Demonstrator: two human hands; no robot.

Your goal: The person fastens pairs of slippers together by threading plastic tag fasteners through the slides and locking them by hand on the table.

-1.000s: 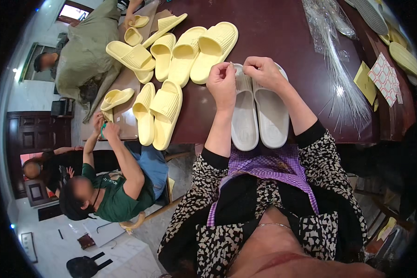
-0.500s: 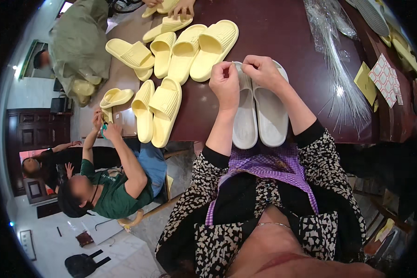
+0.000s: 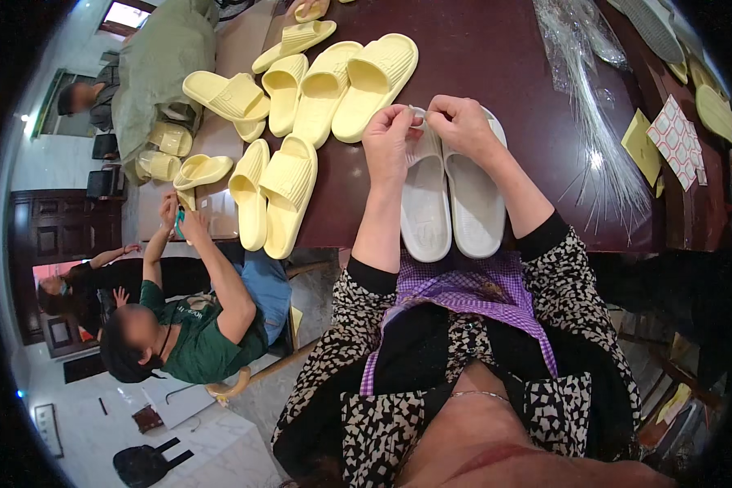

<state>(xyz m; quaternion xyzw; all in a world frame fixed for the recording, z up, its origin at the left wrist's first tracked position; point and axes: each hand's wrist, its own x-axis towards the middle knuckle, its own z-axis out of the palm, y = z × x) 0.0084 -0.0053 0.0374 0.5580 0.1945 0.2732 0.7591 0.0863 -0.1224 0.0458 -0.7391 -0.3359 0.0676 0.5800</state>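
Note:
A pair of grey slide slippers lies side by side at the table's near edge, the left slipper (image 3: 425, 215) and the right slipper (image 3: 476, 211), toes pointing away from me. Over their toe ends my left hand (image 3: 388, 142) and my right hand (image 3: 464, 130) are close together, each closed in a pinch. Whatever is between the fingertips is too small to make out; a pale bit shows there. My hands cover part of the slippers' straps. To the right lies a bundle of thin clear plastic strands (image 3: 598, 138).
Several yellow slippers (image 3: 376, 89) lie to the left on the dark red table (image 3: 480, 49). A person in a green shirt (image 3: 211, 329) handles a yellow slipper with teal-handled scissors (image 3: 180, 220). Yellow card (image 3: 642, 146) and a patterned sheet (image 3: 677, 142) lie at right.
My left hand has shifted slightly left, and the left grey slipper's toe end with it. At the top, another person's hand has left a yellow slipper.

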